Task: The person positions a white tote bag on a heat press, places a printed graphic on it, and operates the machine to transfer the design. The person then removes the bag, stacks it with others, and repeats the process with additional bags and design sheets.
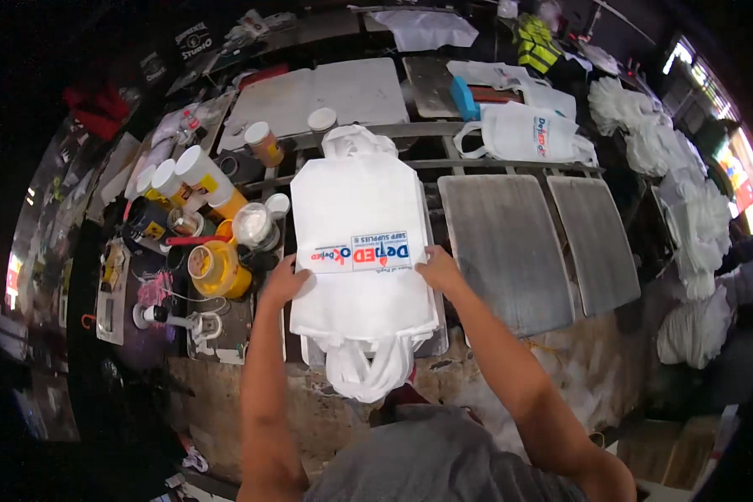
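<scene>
A stack of white cloth tote bags (343, 201) lies flat in front of me, with bunched handles at its far and near ends. The top bag carries a red and blue print (362, 253) that is upside down from where I stand. My left hand (284, 282) is closed on the stack's left edge, thumb on top and fingers partly hidden beneath. On the opposite edge my right hand (440, 272) grips in the same way, beside the print. Grey boards of the table show past the stack's lower corners.
Left of the stack stand a yellow tub (217, 269), a clear-lidded jar (255, 226) and several white-and-yellow containers (201, 171). Grey flat boards (506, 251) lie to the right. Another printed tote bag (527, 134) is farther back, near a blue-ended tool (465, 99). White bundles (686, 209) hang at the far right.
</scene>
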Available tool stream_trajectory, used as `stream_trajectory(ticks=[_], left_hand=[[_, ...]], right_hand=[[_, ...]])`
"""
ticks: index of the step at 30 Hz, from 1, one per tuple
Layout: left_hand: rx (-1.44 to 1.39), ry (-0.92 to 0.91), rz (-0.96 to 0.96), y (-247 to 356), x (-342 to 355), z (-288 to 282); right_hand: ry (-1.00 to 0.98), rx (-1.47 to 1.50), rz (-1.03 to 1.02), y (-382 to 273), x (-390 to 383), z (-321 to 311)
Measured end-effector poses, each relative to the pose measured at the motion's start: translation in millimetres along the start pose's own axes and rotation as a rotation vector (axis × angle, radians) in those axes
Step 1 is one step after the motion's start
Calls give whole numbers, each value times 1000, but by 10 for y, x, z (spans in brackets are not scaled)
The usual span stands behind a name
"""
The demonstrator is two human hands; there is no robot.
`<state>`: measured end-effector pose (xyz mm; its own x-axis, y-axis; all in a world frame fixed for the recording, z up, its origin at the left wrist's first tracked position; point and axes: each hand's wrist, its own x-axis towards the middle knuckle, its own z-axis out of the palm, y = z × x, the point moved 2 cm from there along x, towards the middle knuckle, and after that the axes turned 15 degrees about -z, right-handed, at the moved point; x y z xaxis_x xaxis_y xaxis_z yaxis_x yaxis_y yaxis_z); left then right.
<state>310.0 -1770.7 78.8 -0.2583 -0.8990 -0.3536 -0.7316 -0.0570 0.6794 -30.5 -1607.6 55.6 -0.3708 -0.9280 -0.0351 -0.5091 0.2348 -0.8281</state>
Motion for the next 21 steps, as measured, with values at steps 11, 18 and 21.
stream_trajectory(ticks=[11, 18, 21], left_hand=[[-6, 19, -108, -581, 553, 258], [-680, -359, -156, -303, 313, 61], [-566, 21, -35, 153, 8, -239]], right_hand=[[-63, 96, 152, -60, -196, 170], [57, 249, 47, -91, -588, -237], [241, 190, -3, 548, -1212, -628]])
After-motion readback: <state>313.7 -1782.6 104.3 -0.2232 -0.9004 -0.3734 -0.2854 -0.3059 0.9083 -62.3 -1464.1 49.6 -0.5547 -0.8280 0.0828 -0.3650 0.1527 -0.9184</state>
